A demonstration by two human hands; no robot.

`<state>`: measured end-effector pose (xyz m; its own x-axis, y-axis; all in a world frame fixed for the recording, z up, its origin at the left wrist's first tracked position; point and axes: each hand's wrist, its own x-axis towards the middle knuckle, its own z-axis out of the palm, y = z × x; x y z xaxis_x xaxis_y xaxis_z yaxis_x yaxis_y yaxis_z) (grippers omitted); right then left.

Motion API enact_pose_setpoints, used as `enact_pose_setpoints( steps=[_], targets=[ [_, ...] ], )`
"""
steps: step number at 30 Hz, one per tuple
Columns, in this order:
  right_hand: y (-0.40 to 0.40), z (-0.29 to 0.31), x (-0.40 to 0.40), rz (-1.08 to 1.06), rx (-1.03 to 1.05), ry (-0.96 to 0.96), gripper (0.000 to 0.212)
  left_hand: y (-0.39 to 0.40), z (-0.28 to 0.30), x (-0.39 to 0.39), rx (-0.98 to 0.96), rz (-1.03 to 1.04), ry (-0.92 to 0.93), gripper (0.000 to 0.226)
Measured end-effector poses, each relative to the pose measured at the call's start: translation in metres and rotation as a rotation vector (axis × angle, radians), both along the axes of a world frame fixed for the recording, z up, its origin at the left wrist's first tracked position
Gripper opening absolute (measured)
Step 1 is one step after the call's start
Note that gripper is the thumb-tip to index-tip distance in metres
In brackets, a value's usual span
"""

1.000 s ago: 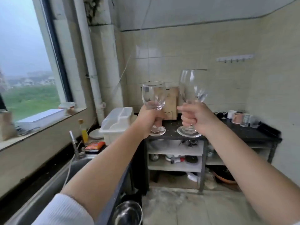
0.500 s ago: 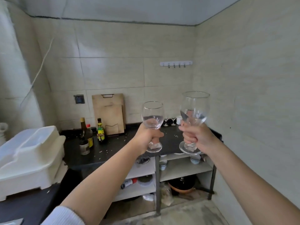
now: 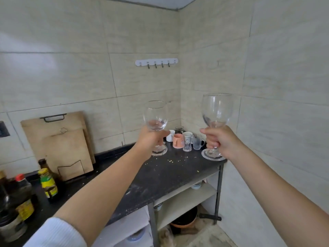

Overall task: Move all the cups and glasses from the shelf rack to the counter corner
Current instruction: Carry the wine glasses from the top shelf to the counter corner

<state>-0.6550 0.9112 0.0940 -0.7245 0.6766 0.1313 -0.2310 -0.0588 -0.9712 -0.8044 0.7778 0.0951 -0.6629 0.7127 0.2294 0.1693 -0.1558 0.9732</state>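
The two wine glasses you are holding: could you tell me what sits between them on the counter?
In the head view, a cluster of cups: a pink cup, clear glass mugs and white cups.

Home kitchen, small and plain. Cream tiled walls (image 3: 71,72) meet at corner. Black stone counter (image 3: 160,175) speckled with crumbs, open shelves beneath holding bowls (image 3: 196,185) and dark pan (image 3: 185,219). Wooden cutting boards (image 3: 60,141) lean against back wall. Sauce and oil bottles (image 3: 47,182) clustered at left. White hook strip (image 3: 156,61) stuck on tile. Mugs, cups, glasses (image 3: 187,141) gathered in counter corner. Worn concrete-like floor (image 3: 204,236) below.
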Motion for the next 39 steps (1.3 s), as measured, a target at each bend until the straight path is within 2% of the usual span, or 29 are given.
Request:
enact_pose_setpoints(
  steps=[3, 6, 8, 12, 16, 19, 22, 24, 27, 30, 31, 32, 39],
  targets=[
    [0.038, -0.011, -0.031, -0.099, -0.05, -0.044, 0.044, 0.037, -0.017, -0.029, -0.024, 0.044, -0.087, 0.03],
    [0.087, -0.027, -0.064, -0.114, -0.084, -0.064, 0.045, 0.078, -0.03, -0.061, -0.096, 0.148, -0.097, 0.027],
    [0.131, -0.036, -0.09, -0.112, -0.097, -0.069, 0.045, 0.112, -0.033, -0.09, -0.079, 0.243, -0.106, 0.029],
    [0.206, -0.053, -0.137, -0.109, -0.064, -0.065, 0.046, 0.179, -0.034, -0.144, -0.016, 0.434, -0.121, 0.029],
    [0.266, -0.075, -0.19, -0.11, 0.015, -0.119, 0.038, 0.241, -0.05, -0.189, -0.031, 0.522, -0.144, 0.021],
    [0.297, -0.099, -0.235, -0.103, 0.129, -0.254, 0.023, 0.276, -0.073, -0.216, -0.141, 0.603, -0.098, 0.025],
    [0.319, -0.126, -0.279, -0.101, 0.317, -0.467, 0.037, 0.302, -0.098, -0.247, -0.34, 0.69, 0.022, 0.028],
    [0.334, -0.142, -0.309, -0.075, 0.418, -0.558, 0.036, 0.316, -0.117, -0.273, -0.448, 0.695, 0.017, 0.028],
    [0.352, -0.166, -0.346, -0.018, 0.405, -0.57, 0.019, 0.33, -0.147, -0.308, -0.503, 0.65, -0.139, 0.015],
    [0.368, -0.188, -0.384, -0.031, 0.291, -0.6, 0.017, 0.345, -0.174, -0.349, -0.64, 0.625, -0.147, 0.034],
    [0.372, -0.195, -0.395, -0.045, 0.247, -0.601, 0.025, 0.35, -0.181, -0.36, -0.672, 0.612, -0.136, 0.037],
    [0.375, -0.2, -0.403, -0.055, 0.21, -0.6, 0.029, 0.353, -0.186, -0.367, -0.68, 0.598, -0.133, 0.038],
    [0.403, -0.245, -0.481, -0.013, -0.037, -0.752, 0.009, 0.384, -0.243, -0.42, -0.576, 0.515, -0.345, 0.021]
  ],
)
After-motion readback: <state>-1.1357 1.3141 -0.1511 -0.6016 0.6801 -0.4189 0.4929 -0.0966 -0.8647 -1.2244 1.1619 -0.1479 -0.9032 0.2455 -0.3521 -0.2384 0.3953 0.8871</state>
